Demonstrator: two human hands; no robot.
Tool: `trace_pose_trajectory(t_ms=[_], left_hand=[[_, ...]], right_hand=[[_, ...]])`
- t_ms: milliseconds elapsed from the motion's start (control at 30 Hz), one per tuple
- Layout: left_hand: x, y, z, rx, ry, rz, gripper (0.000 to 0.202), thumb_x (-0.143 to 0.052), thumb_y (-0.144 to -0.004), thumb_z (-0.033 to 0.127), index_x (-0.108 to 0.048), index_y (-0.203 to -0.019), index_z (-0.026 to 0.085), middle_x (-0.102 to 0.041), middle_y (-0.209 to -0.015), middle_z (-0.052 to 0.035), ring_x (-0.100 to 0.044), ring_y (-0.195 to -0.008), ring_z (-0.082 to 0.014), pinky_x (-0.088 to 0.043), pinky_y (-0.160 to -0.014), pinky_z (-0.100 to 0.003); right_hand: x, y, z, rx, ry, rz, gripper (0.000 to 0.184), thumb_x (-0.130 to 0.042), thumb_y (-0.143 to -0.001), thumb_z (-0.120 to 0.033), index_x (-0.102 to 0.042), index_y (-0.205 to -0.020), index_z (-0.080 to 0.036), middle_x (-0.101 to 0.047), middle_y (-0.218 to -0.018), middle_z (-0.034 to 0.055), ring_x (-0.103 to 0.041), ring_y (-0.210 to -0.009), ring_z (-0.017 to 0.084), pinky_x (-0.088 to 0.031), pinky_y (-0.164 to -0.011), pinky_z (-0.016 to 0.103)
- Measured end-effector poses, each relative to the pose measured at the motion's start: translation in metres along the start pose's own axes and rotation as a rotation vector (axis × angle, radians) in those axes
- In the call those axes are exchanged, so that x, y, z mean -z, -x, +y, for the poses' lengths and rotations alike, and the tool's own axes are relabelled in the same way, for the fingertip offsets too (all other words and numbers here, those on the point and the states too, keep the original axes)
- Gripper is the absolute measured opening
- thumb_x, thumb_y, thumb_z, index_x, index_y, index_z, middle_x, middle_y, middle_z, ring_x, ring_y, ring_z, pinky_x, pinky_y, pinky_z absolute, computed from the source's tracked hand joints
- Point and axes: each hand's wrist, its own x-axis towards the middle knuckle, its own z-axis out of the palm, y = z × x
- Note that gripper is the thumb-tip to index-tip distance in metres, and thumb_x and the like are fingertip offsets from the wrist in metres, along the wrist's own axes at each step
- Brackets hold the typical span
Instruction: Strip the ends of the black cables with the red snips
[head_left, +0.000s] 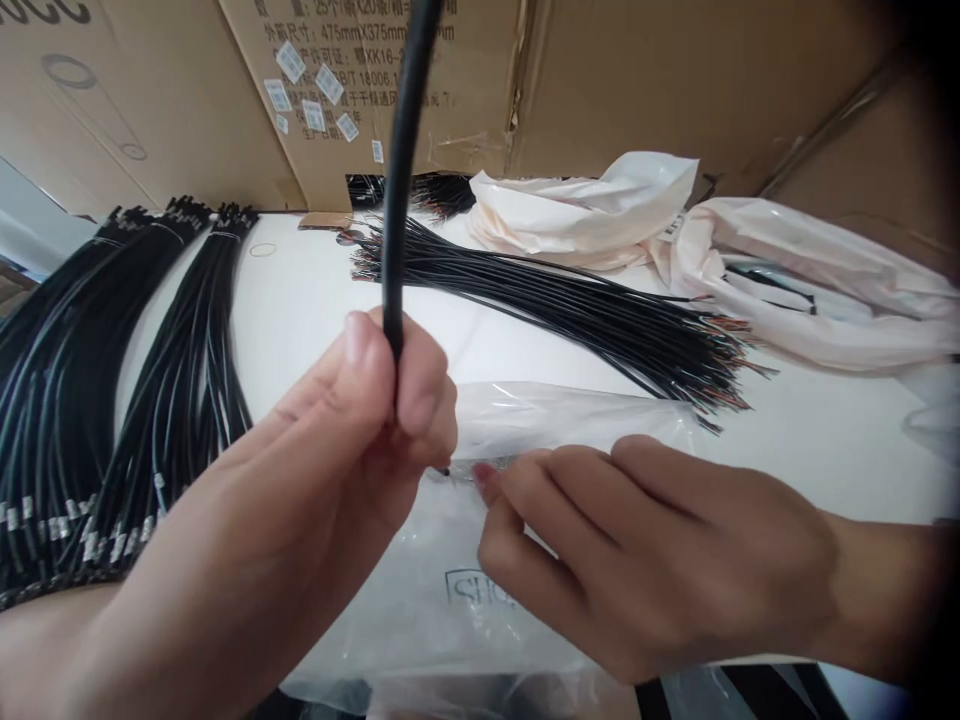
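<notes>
My left hand (360, 430) is closed around a black cable (401, 190), which rises from between thumb and fingers past the top of the view. A small dark tip shows below the fingers, beside my right hand. My right hand (615, 540) is closed, thumb and fingertips pinched together close to that tip; whatever lies between them is too small or hidden to make out. Beneath both hands lies a clear plastic bag (405, 600) with blue print. Behind them rests a bundle of black cables (540, 300) with coloured wire ends.
Bundles of black cables (187, 360) with white-tagged ends lie at the left. Cardboard boxes (615, 90) stand along the back of the white table (300, 290). Crumpled pale plastic bags (585, 210) lie at the back right. A rubber band (262, 250) sits near the left bundles.
</notes>
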Motion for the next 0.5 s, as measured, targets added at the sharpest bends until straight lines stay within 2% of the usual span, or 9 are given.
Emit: trace_pose_trajectory(t_ms=[133, 267, 367, 500], left_hand=[[0.003, -0.004, -0.001, -0.055, -0.061, -0.141, 0.025, -0.059, -0.092, 0.037, -0.064, -0.074, 0.021, -0.055, -0.070, 0.0025, -0.047, -0.060, -0.0065, -0.053, -0.065, -0.017], [0.006, -0.007, -0.003, -0.138, -0.063, -0.137, 0.023, -0.058, -0.094, 0.033, -0.065, -0.075, 0.021, -0.058, -0.070, 0.0033, -0.048, -0.059, -0.0054, -0.050, -0.060, -0.017], [0.005, -0.010, -0.004, -0.167, -0.034, -0.137, 0.022, -0.061, -0.092, 0.030, -0.065, -0.073, 0.020, -0.059, -0.069, 0.0040, -0.049, -0.057, -0.0047, -0.050, -0.058, -0.018], [0.007, -0.013, -0.005, -0.173, 0.056, -0.184, 0.019, -0.063, -0.091, 0.025, -0.064, -0.073, 0.020, -0.060, -0.067, 0.0058, -0.055, -0.060, -0.0047, -0.056, -0.063, -0.018]], right_hand=[[-0.005, -0.001, -0.001, -0.010, 0.014, -0.033, 0.026, -0.051, -0.094, -0.020, -0.064, -0.071, -0.022, -0.053, -0.055, -0.0029, -0.041, -0.047, 0.012, -0.027, -0.039, 0.033], [0.005, -0.004, 0.009, -0.003, -0.031, -0.108, 0.026, -0.052, -0.093, -0.019, -0.065, -0.071, -0.021, -0.050, -0.052, -0.0033, -0.039, -0.044, 0.011, -0.028, -0.037, 0.032], [0.014, -0.006, 0.014, -0.008, -0.116, -0.155, 0.022, -0.054, -0.092, -0.018, -0.068, -0.075, -0.020, -0.057, -0.054, -0.0036, -0.041, -0.044, 0.010, -0.032, -0.037, 0.029], [0.015, -0.005, 0.008, -0.111, -0.157, -0.119, 0.021, -0.052, -0.090, -0.015, -0.065, -0.075, -0.019, -0.066, -0.063, -0.0013, -0.045, -0.046, 0.011, -0.032, -0.041, 0.031]])
